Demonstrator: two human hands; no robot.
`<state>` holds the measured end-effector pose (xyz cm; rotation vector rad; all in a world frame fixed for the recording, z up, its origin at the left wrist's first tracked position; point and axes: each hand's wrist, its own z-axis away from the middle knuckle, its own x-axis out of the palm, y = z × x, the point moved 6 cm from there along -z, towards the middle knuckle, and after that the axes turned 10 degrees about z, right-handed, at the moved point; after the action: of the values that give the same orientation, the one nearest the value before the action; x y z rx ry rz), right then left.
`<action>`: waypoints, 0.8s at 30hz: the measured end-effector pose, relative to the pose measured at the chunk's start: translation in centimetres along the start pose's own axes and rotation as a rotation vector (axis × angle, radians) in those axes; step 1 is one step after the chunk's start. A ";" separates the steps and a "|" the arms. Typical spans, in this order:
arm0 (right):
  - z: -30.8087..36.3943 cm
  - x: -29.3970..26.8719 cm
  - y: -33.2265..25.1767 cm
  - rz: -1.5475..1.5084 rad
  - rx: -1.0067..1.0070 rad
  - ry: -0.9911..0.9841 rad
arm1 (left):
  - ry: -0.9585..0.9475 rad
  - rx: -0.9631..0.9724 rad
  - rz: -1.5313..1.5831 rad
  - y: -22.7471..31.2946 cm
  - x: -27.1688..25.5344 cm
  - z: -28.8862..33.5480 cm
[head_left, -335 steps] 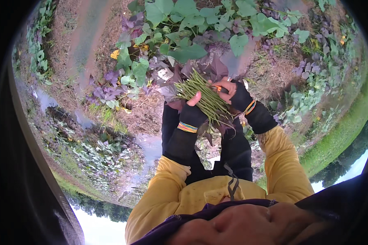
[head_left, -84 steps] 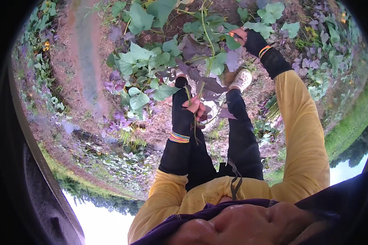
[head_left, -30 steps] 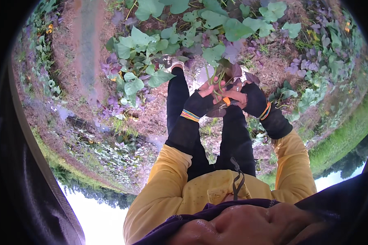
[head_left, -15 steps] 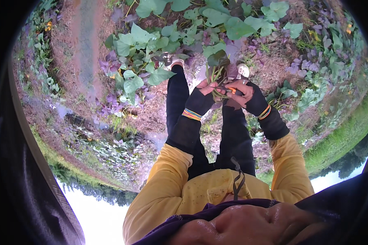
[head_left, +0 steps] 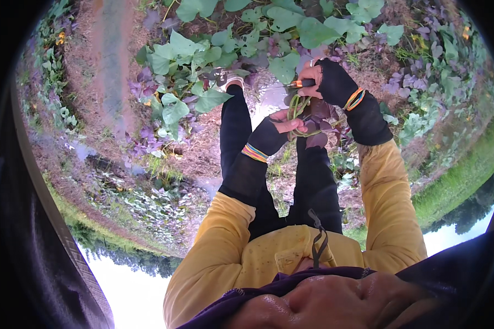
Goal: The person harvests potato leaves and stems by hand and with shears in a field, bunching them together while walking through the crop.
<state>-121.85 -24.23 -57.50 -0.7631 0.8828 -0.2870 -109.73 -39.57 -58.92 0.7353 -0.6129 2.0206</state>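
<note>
My left hand (head_left: 285,125) is closed around a bunch of leafy vine stems (head_left: 296,106), pinched between thumb and fingers in front of my legs. The green stems bend into a loop, and their dark purple leaves (head_left: 316,140) hang on the right side, over my right leg. Farther out and to the right, my right hand (head_left: 313,78) is shut on a small thin-bladed tool (head_left: 307,83) with an orange and black handle. Its narrow metal blade points left. The right fingers are at the top of the stem loop; whether they also grip the stems, I cannot tell.
Broad green vine leaves (head_left: 184,49) spread across the ground ahead, with purple-leaved plants (head_left: 142,88) among them. My left shoe (head_left: 235,81) stands at the edge of this growth. A bare dirt strip (head_left: 112,66) runs on the left; a grassy bank (head_left: 455,181) lies at right.
My right hand has moved away from me with the tool, apart from the left hand. The stem bunch has turned over, its leaves swinging from the far side toward me and right.
</note>
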 end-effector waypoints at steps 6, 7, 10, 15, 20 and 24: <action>0.0 4.4 3.6 -0.602 0.309 -0.406 | 0.061 -0.012 0.071 -1.2 -0.5 0.2; -0.1 3.7 3.0 -0.409 0.206 -0.388 | 0.096 -0.032 0.084 -1.5 -1.0 0.3; -0.2 3.3 0.7 -0.364 0.099 -0.285 | 0.076 -0.058 0.009 -1.7 -1.9 0.1; 0.5 1.6 -0.5 -0.035 0.046 -0.052 | 0.119 -0.056 0.000 -1.3 -1.6 0.3; 2.7 1.3 2.9 0.120 0.441 0.053 | 0.122 0.015 0.028 -0.9 -2.7 0.3; 4.7 5.0 2.8 -1.036 0.792 0.005 | 0.143 -0.024 -0.026 -1.2 -2.1 0.0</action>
<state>-115.30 -22.62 -60.58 -0.4004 0.2409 -1.4553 -107.77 -40.12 -60.20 0.5753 -0.5408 2.0183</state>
